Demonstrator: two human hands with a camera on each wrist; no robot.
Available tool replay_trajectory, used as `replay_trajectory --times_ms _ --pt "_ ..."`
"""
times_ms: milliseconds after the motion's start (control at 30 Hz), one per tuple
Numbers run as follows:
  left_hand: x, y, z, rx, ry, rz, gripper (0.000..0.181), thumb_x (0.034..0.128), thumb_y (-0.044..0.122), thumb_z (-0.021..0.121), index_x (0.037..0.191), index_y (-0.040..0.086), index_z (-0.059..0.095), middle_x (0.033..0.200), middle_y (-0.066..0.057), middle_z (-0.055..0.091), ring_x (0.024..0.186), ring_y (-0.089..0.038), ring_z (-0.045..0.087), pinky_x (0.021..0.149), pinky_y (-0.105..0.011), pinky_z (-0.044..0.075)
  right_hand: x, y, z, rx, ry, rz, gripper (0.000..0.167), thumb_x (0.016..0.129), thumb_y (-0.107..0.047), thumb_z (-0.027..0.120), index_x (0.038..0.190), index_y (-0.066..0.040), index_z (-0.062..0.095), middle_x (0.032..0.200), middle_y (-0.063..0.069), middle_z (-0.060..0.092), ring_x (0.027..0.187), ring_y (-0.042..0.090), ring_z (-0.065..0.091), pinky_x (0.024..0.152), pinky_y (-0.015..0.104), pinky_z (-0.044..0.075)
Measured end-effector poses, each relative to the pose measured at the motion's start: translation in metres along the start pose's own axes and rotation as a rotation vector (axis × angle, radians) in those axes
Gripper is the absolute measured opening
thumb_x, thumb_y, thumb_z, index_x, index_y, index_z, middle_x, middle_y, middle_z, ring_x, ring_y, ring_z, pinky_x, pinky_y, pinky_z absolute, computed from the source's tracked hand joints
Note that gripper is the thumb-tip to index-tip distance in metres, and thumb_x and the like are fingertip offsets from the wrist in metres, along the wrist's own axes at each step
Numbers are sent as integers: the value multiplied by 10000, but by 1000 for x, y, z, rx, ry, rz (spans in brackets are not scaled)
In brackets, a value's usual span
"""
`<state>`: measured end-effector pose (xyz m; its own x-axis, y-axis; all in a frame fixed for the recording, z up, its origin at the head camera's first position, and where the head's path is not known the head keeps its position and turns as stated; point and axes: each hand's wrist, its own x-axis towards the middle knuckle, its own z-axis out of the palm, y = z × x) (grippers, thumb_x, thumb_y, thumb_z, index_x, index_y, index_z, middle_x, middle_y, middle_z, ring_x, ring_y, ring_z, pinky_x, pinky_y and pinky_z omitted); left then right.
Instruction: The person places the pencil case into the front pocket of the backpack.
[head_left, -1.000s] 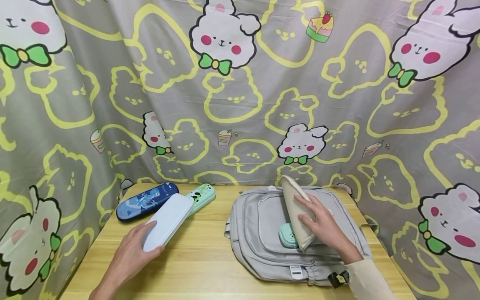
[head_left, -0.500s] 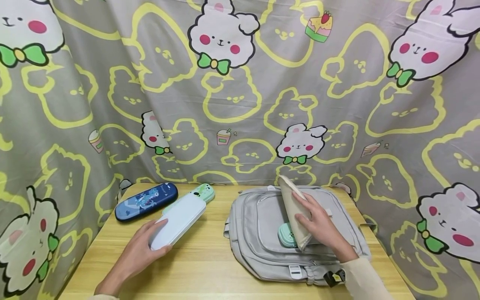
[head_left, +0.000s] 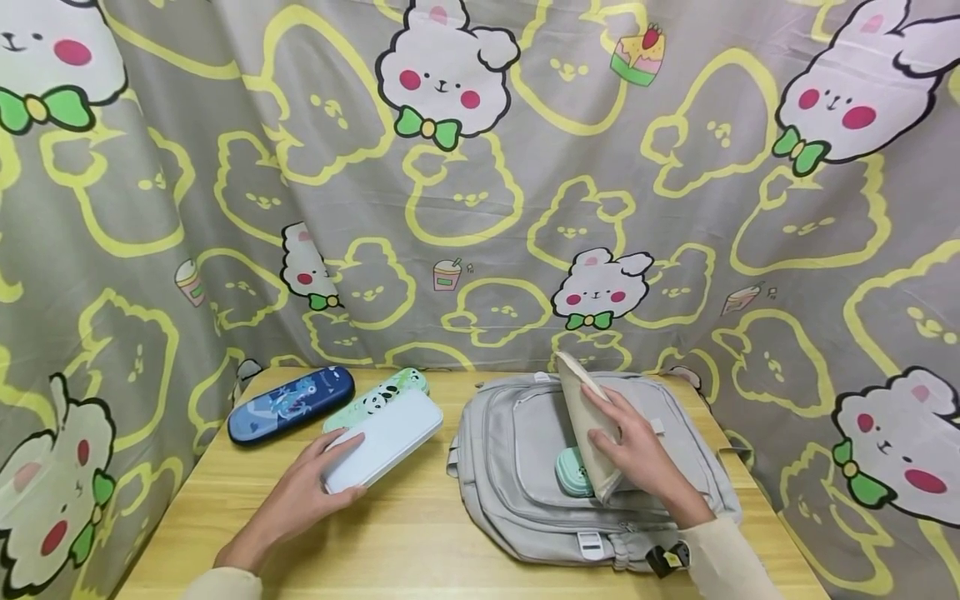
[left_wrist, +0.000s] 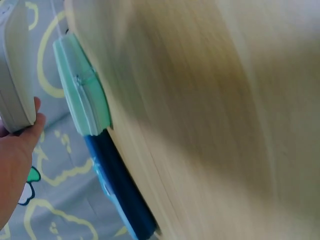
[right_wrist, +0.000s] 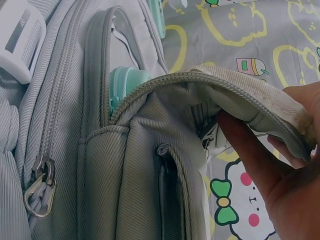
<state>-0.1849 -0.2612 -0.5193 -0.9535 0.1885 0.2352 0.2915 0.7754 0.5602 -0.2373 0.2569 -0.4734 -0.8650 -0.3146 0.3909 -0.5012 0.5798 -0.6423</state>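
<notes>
The backpack point(head_left: 536, 442), its front pocket unzipped, is the reference. The left hand point(head_left: 296, 496) grips a pale case point(head_left: 386, 442) between thumb and fingers, above the table point(head_left: 405, 542) and left of the backpack; the right hand point(head_left: 637, 446) pinches the pocket flap point(head_left: 592, 417), raised over the backpack. By this layout, the work appears partly done: a mint case point(head_left: 573, 472) sits in the backpack's pocket, whereas the pale case, a panda case point(head_left: 378, 402) and, farthest left of the backpack, a blue case point(head_left: 292, 406) are outside. The mint case partly fills the opening.
</notes>
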Motion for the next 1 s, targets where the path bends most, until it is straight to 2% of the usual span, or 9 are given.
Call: replay_trajectory --times_ms 267,567,733,1000 --pt "13 8 15 -21 -23 52 781 870 458 892 1560 209 624 1655 -212 488 1469 -500 510 1105 -680 490 -2 -2 2 5 6 -3 676 1006 52 711 1635 -52 488 1658 242 445 1334 443 565 790 278 637" --pt "28 21 30 -47 -50 117 745 870 430 889 1538 204 647 1656 -194 499 1476 -468 510 1119 -664 485 -2 -5 5 -17 9 -23 691 991 64 718 1633 -50 490 1650 242 458 1369 422 555 858 287 632" --pt "34 27 35 -54 -77 127 745 872 423 885 1546 221 638 1672 -169 489 1496 -457 493 1134 -671 473 -3 -9 7 -14 11 -35 691 987 62 722 1630 -48 493 1647 239 467 1380 422 550 876 277 627" --pt "46 36 46 -115 -130 141 747 879 419 874 1561 248 622 1711 -111 449 1529 -426 465 1147 -630 465 -4 -14 9 -20 21 -54 681 985 55 728 1621 -45 507 1638 247 481 1388 445 553 959 287 613"
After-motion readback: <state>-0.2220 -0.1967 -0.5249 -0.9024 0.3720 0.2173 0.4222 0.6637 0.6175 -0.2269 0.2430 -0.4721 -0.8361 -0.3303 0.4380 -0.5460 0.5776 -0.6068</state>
